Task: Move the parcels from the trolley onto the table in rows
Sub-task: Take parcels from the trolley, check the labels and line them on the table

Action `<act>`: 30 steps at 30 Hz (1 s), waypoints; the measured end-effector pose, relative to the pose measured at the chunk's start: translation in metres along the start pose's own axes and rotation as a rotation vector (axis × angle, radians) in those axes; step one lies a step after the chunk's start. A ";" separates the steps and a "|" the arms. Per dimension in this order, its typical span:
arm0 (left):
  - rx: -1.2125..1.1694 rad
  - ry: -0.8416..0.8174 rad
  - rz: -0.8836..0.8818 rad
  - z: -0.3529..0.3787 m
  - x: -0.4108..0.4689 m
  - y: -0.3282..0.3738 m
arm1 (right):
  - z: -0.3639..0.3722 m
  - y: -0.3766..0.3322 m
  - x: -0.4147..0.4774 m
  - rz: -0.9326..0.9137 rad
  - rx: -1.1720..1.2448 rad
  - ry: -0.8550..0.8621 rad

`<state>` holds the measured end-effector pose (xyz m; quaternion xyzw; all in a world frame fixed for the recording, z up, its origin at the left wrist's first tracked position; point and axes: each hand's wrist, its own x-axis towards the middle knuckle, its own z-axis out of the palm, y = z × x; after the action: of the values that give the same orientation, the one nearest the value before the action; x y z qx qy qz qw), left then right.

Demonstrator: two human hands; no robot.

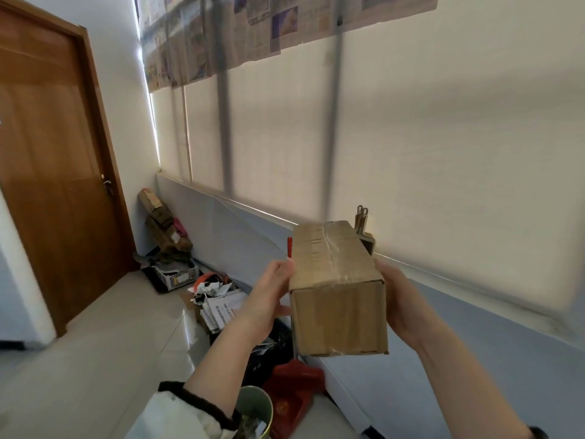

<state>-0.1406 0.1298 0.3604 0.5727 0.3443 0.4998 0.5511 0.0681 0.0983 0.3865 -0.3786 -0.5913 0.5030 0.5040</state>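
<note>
Roller blind filled the wall ahead, with a wooden door off to the left. Cardboard parcel was held up in the air in front of me, above the floor clutter. It was a long plain brown box, creased, with clear tape along the top seam and the near end face roughly square. Left hand gripped its left side, thumb on the top edge. Right hand gripped the right side, fingers hidden behind it. Green bin sat below my left forearm.

fingers of the right hand hidden from us behind the parcel, green bin — cut by bottom edge
</note>
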 end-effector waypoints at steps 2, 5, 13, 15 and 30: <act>-0.053 -0.014 0.011 0.001 -0.005 -0.006 | -0.004 0.001 -0.004 -0.041 -0.017 -0.049; 0.008 -0.028 0.100 0.001 -0.014 -0.016 | -0.014 0.009 -0.012 -0.064 0.009 -0.044; 0.159 -0.026 0.116 0.005 -0.031 -0.034 | -0.018 0.036 -0.032 -0.056 0.022 0.015; 0.182 -0.035 0.105 0.006 -0.032 -0.030 | -0.019 0.035 -0.033 -0.046 0.024 0.026; 0.355 -0.117 0.194 0.028 -0.028 -0.011 | -0.021 0.088 -0.037 0.160 0.637 0.223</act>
<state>-0.1194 0.0972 0.3470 0.7193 0.3378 0.4479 0.4098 0.0914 0.0855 0.2920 -0.3001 -0.3142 0.6558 0.6174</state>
